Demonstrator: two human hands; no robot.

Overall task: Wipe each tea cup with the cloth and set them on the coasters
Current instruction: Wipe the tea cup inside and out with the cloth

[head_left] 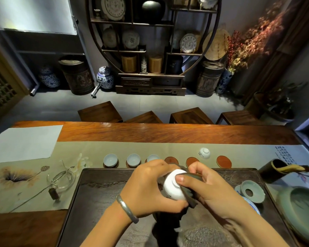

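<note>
- Dark stone tea tray: wiping step underway above it.
- Left hand grips white tea cup; right hand pinches dark cloth against it.
- Next probably: seat cup on nearest bare red coaster; upturned cup unwiped.

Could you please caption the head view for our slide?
Both hands wipe a white tea cup with a dark cloth; three cups sit on coasters.

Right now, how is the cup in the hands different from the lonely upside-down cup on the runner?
The held cup is gripped by the left hand and tilted sideways; the upside-down cup stands alone on the runner. The right hand presses a dark cloth on the held cup; nothing touches the upside-down cup. Both are white.
</note>
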